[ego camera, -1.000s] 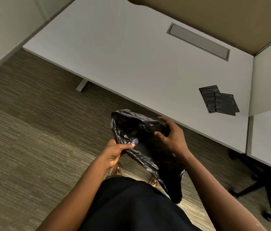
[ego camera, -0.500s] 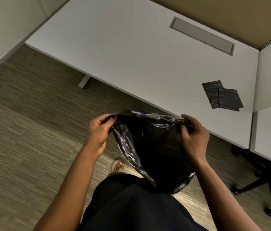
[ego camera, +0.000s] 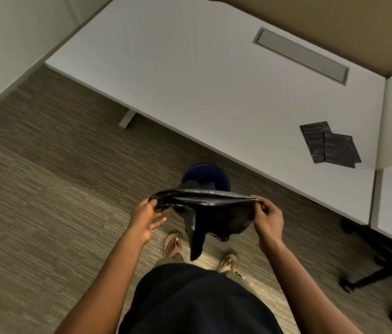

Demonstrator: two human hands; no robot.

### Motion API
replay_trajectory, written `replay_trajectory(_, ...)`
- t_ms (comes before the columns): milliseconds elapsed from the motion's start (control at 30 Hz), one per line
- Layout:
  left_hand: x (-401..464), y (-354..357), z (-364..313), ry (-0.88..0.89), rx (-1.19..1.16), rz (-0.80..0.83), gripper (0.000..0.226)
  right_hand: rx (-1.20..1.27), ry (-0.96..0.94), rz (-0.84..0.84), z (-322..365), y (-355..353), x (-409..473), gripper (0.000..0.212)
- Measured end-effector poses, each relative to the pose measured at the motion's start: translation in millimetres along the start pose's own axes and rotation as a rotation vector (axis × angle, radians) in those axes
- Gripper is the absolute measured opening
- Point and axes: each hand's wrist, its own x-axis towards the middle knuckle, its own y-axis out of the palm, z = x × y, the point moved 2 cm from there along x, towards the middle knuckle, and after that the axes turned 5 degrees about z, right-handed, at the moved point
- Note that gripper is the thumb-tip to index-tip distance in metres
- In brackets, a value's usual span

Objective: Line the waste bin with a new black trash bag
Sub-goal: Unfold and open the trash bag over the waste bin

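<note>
Head view: both hands pinch the bag by its mouth, left hand and right hand drawn apart so the rim is stretched nearly flat, above the bin on the floor by the desk. Opening step, I judge; next, spread the mouth and lower it into the bin.

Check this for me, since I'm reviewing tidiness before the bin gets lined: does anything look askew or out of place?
Only a small thing: the two folded black bags on the white desk lie overlapped and crooked to its edge. The trash bag, stretched between the left hand and right hand above the blue bin, shows no visible tear.
</note>
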Motion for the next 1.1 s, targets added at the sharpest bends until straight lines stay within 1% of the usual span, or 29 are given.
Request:
replay_trajectory(67, 10.1, 6.2, -1.2, -0.086, -0.113, 0.002, 0.021, 0.154, 0.136, 0.009, -3.3, 7.8, 6.8, 0.024)
replay_trajectory(133, 20.2, 15.9, -3.1, -0.152, -0.19, -0.004, 0.023, 0.292, 0.229, 0.032, -4.3, 14.6, 14.4, 0.024)
replay_trajectory(200, 28.3, 27.2, -6.8, -0.202, -0.23, -0.005, 0.027, 0.371, 0.3, 0.04, -4.1, 18.9, 21.0, 0.026)
replay_trajectory(300, 44.7, 41.1, -14.8, -0.221, -0.246, -0.01, 0.035, 0.443, 0.42, 0.064, -6.9, 23.2, 37.0, 0.023)
replay_trajectory(400, 64.4, 54.8, -18.4, -0.245, -0.192, -0.047, 0.036, 0.497, 0.53, 0.105, -13.0, 27.5, 60.4, 0.018)
replay_trajectory(467, 82.0, 62.9, -17.9, -0.2, -0.055, -0.14, 0.034, 0.44, 0.534, 0.127, -20.6, 29.7, 79.0, 0.019)
replay_trajectory(500, 91.4, 65.6, -18.2, -0.126, 0.059, -0.212, 0.033, 0.389, 0.497, 0.12, -23.7, 30.0, 89.8, 0.018)
replay_trajectory(533, 101.2, 69.2, -21.2, -0.011, 0.216, -0.275, 0.031, 0.338, 0.43, 0.102, -24.1, 30.2, 101.0, 0.018)
replay_trajectory(600, 112.9, 80.8, -30.8, 0.254, 0.506, -0.298, 0.03, 0.254, 0.239, 0.042, -19.1, 30.1, 117.8, 0.021)
replay_trajectory(633, 116.4, 87.5, -36.3, 0.363, 0.587, -0.288, 0.031, 0.209, 0.131, 0.016, -15.6, 29.6, 122.6, 0.025)
replay_trajectory(667, 120.0, 92.5, -41.2, 0.448, 0.618, -0.281, 0.032, 0.154, 0.024, -0.004, -12.4, 28.4, 125.1, 0.029)
replay_trajectory(767, 127.8, 102.5, -47.4, 0.594, 0.599, -0.276, 0.043, 0.047, -0.274, -0.005, -8.9, 28.4, 125.9, 0.032)
replay_trajectory(867, 140.2, 103.2, -33.3, 0.68, 0.562, -0.286, 0.048, -0.003, -0.446, 0.012, -23.7, 31.3, 121.7, 0.031)
replay_trajectory(933, 149.6, 101.4, -17.3, 0.738, 0.52, -0.3, 0.045, -0.07, -0.524, -0.004, -42.1, 33.4, 120.5, 0.037)
replay_trajectory(1000, 164.7, 98.4, 2.4, 0.787, 0.481, -0.321, 0.033, -0.128, -0.599, 0.008, -62.6, 37.2, 124.5, 0.032)
replay_trajectory(1033, 174.8, 97.3, 13.5, 0.788, 0.486, -0.323, 0.028, -0.153, -0.624, 0.027, -73.3, 40.9, 128.1, 0.03)
replay_trajectory(1100, 199.2, 95.4, 39.8, 0.734, 0.521, -0.293, 0.025, -0.195, -0.609, 0.069, -98.5, 50.7, 140.9, 0.029)
